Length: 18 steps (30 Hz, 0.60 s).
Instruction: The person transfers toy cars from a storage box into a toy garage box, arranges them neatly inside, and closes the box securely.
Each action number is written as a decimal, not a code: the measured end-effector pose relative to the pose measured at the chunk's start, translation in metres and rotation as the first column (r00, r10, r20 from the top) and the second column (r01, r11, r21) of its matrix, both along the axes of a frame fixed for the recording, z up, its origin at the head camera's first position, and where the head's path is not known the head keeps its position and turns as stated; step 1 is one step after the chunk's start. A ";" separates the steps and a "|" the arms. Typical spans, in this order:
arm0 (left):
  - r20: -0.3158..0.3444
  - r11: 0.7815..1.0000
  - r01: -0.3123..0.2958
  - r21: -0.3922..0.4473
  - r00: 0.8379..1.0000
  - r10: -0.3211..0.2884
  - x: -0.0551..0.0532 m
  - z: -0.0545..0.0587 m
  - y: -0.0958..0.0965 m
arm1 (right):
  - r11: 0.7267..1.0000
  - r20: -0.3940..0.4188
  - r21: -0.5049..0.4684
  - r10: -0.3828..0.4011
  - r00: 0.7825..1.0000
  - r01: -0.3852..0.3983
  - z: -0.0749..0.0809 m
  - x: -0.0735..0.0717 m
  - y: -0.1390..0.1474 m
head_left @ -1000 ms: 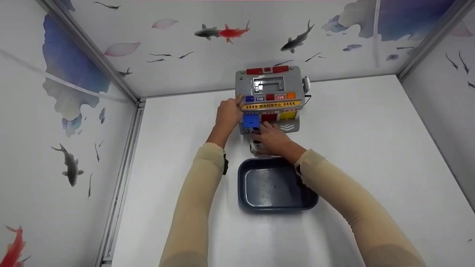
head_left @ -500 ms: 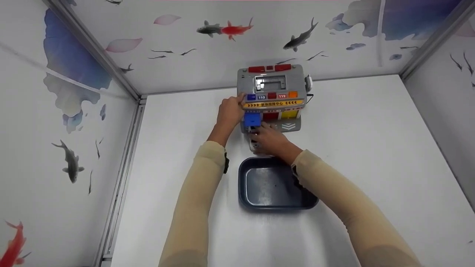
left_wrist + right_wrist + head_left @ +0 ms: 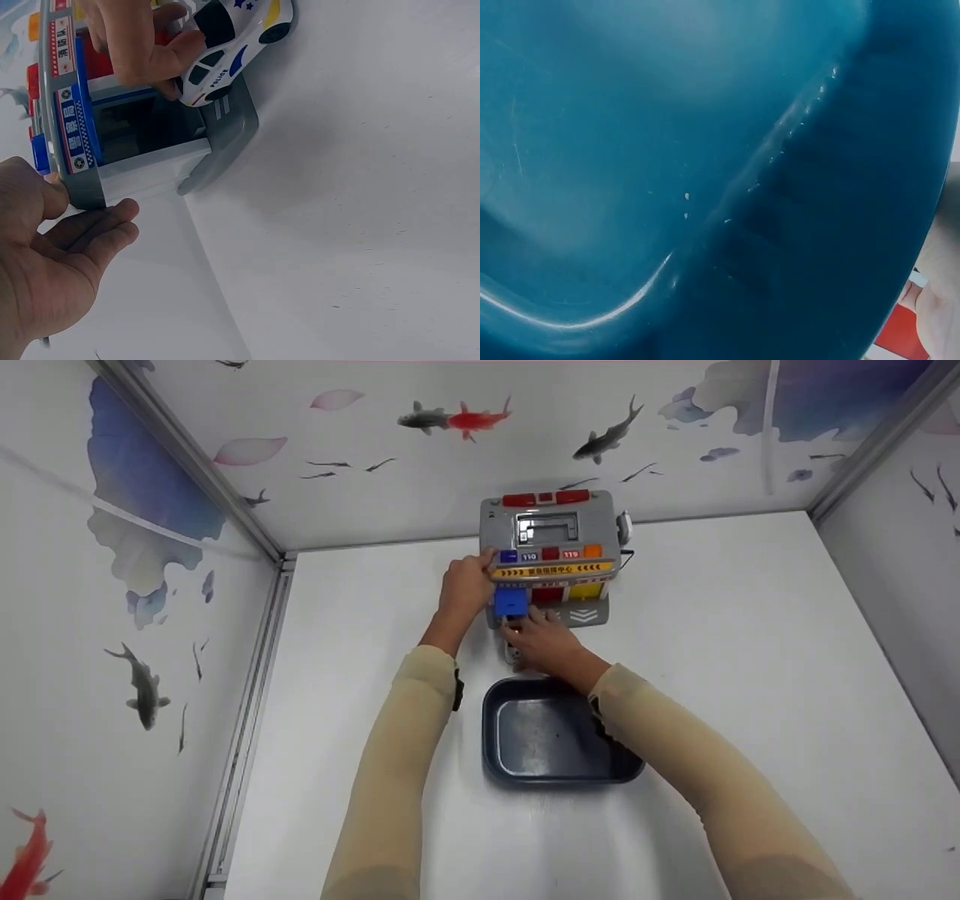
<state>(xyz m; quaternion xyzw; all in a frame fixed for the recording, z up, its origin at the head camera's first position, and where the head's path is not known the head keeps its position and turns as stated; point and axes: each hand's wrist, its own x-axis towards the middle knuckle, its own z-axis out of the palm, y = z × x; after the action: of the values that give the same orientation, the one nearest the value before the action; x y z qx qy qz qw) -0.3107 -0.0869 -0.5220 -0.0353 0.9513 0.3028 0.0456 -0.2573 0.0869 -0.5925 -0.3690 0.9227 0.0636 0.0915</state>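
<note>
A grey toy garage (image 3: pixel 550 529) stands at the back of the table, its blue door (image 3: pixel 511 602) raised at the left bay. My left hand (image 3: pixel 466 585) grips the garage's left corner; in the left wrist view the thumb and fingers of that hand (image 3: pixel 56 270) lie either side of it. With my right hand (image 3: pixel 547 645) I hold a white toy police car (image 3: pixel 244 45) by its sides, its front at the bay opening, over the grey ramp (image 3: pixel 232 116). In the head view the hand covers most of the car. The right wrist view shows only part of the right hand (image 3: pixel 941 262).
A dark blue plastic tub (image 3: pixel 489 735) sits on the white table (image 3: pixel 360 660) just in front of the car, under my right wrist. Red and yellow doors (image 3: pixel 585 590) beside the blue one are down. A printed wall (image 3: pixel 360 502) rises behind the garage.
My right hand has pushed the police car slightly forward, toward the bay. My left hand keeps its grip on the garage corner. The head view has shifted a little.
</note>
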 end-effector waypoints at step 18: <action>0.019 1.000 0.004 0.004 1.000 -0.004 -0.002 -0.001 -0.001 | 0.999 0.026 -0.042 -0.001 1.000 0.003 0.000 -0.008 0.011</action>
<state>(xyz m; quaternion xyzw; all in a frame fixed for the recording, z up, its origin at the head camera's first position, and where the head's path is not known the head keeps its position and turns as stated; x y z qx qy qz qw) -0.3125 -0.0875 -0.5227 -0.0363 0.9503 0.3043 0.0551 -0.2657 0.0978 -0.5928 -0.3707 0.9230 0.0392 0.0958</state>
